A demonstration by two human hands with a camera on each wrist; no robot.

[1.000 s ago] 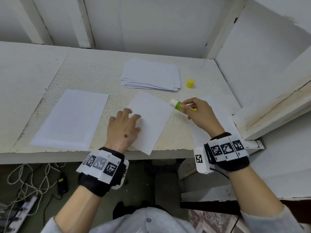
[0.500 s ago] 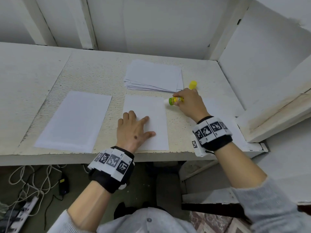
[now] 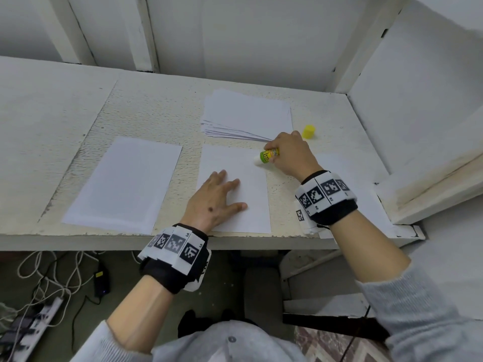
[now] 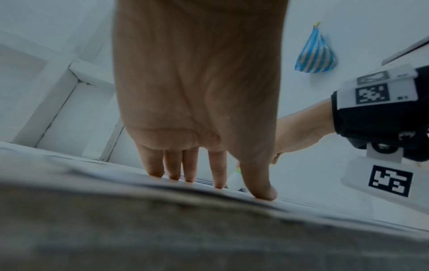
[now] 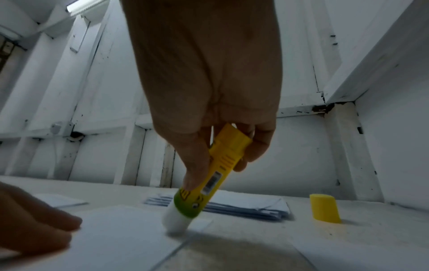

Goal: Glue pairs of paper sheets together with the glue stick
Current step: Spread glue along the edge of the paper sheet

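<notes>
White glue tip of the glue stick [image 3: 268, 155] touches the centre sheet [image 3: 235, 189] at its upper-right corner; barrel tilts up-right into the right hand [image 3: 290, 155], pinched by thumb and fingers. Left hand [image 3: 213, 202], fingers spread flat, pins the sheet's lower left. Strokes likely run toward it.

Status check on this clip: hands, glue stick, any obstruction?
Left hand flat, pressing sheet. Right hand grips glue stick, tip on sheet's far right corner. Cap off, standing clear. Nothing in the way.
</notes>
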